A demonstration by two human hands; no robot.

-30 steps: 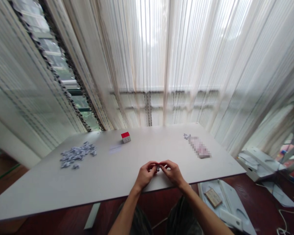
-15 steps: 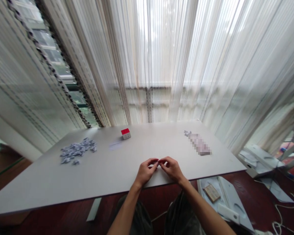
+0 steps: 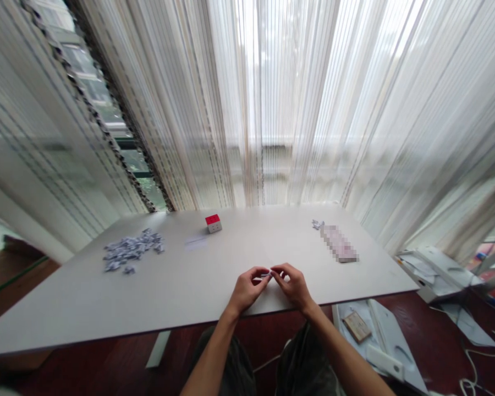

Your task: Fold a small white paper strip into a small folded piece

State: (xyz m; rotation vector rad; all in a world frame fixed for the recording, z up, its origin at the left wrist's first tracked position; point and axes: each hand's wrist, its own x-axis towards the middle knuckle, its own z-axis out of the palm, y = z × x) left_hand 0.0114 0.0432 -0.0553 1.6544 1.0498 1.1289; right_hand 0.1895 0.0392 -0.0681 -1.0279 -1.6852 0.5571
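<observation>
Both my hands meet over the near edge of a white table. My left hand and my right hand pinch a tiny pale piece between their fingertips; it is too small to tell what it is. A heap of small grey-blue bits lies at the table's left. A little red-and-white block stands at the far middle, with a pale slip beside it. At the far right lies a blurred pinkish strip with a few grey bits at its far end.
Sheer white curtains hang right behind the table. On the dark floor to the right are white panels, a small brown card, a white box and cables. My knees are under the table's edge.
The camera has tilted up and shifted slightly. My hands stay together at the table's near edge, fingers working the tiny piece; the red bit seen a second ago no longer shows.
</observation>
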